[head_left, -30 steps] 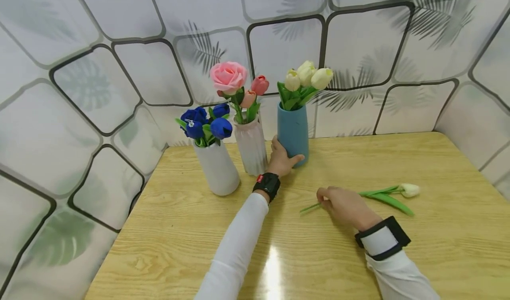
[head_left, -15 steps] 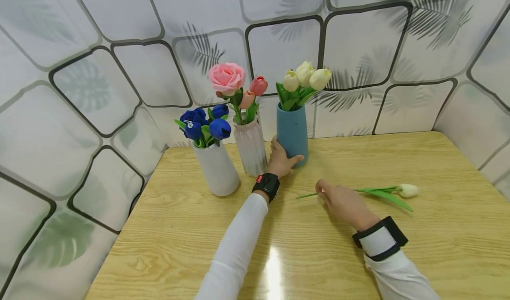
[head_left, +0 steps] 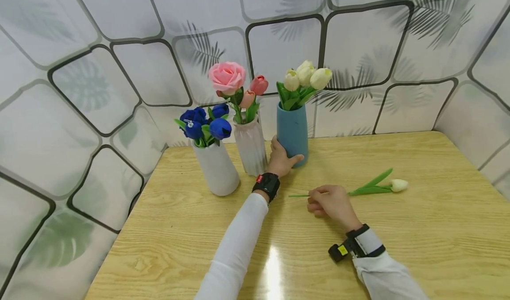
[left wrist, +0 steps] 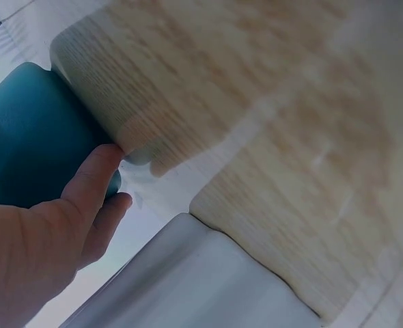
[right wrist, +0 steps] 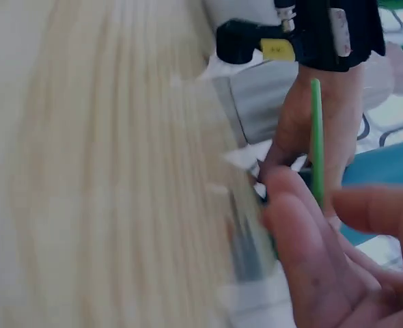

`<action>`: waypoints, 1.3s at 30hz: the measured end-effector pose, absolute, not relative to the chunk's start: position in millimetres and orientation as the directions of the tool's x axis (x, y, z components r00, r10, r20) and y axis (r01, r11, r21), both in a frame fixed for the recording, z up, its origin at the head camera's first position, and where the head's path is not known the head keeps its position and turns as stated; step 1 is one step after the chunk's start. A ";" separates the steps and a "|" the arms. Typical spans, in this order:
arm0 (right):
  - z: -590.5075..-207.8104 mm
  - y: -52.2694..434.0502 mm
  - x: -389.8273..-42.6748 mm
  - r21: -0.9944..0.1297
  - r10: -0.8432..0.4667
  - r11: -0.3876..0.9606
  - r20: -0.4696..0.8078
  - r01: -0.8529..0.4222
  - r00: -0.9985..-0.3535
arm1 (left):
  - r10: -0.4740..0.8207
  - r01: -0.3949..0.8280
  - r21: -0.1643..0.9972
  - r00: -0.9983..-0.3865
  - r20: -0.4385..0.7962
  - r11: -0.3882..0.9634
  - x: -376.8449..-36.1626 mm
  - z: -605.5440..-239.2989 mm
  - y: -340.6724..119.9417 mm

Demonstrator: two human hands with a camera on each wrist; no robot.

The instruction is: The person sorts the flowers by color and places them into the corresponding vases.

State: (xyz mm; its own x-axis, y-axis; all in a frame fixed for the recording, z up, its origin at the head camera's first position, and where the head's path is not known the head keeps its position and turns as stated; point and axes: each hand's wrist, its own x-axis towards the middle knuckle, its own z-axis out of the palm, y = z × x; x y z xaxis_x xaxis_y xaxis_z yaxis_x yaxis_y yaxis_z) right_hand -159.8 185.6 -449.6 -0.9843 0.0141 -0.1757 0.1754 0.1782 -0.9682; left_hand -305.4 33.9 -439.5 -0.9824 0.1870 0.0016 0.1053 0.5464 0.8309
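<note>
My left hand (head_left: pixel 280 162) grips the lower part of a blue vase (head_left: pixel 292 129), its thumb round the near side. Several cream-white tulips (head_left: pixel 306 75) stand in that vase. In the left wrist view the fingers of the left hand (left wrist: pixel 48 239) lie against the blue vase (left wrist: pixel 34 137). To the right, my right hand (head_left: pixel 334 203) pinches the green stem of a single white tulip (head_left: pixel 399 185), held sideways with its bloom to the right. The right wrist view shows the bare stem end (right wrist: pixel 317 137) rising beyond the fingers of the right hand (right wrist: pixel 324 266).
Left of the blue vase stands a pale pinkish ribbed vase (head_left: pixel 251 147) with a pink rose and smaller tulips. Further left is a white vase (head_left: pixel 217 169) with blue flowers. The wooden table (head_left: pixel 171 247) meets patterned cloth (head_left: pixel 358 39) at the back and sides.
My right hand has shifted slightly left and turned over, carrying the tulip; its bloom moved left and its leaf now points up and back. The left hand and vases have stayed put.
</note>
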 end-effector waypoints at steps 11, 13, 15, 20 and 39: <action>-454.8 168.0 -155.8 -0.890 0.218 -0.372 -0.360 0.264 -0.907 | 0.198 0.099 0.845 -0.980 -0.008 0.525 -305.8 -438.9 34.2; -454.5 163.8 -154.4 -0.893 0.243 -0.374 -0.355 0.250 -0.903 | 0.191 0.091 0.843 -0.981 -0.014 0.530 -306.6 -439.5 34.5; -453.8 160.1 -152.9 -0.896 0.255 -0.376 -0.346 0.237 -0.903 | 0.186 0.084 0.840 -0.982 -0.021 0.536 -307.2 -440.2 34.8; -451.5 151.4 -149.6 -0.902 0.286 -0.380 -0.326 0.206 -0.901 | 0.187 0.084 0.838 -0.982 -0.021 0.538 -306.3 -440.1 34.4; -445.2 147.3 -148.8 -0.692 0.265 -0.700 -0.484 0.179 -0.834 | 0.195 0.101 0.838 -0.981 -0.006 0.537 -305.1 -439.1 33.4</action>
State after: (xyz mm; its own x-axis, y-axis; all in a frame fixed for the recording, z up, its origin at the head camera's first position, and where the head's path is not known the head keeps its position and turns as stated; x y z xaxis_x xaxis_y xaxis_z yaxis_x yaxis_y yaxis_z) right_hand -148.8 147.3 -445.2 -0.8342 0.2647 -0.4838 0.1790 -0.6998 -0.6916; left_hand -305.1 33.4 -439.1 -0.9808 0.1949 -0.0063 0.1012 0.5368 0.8376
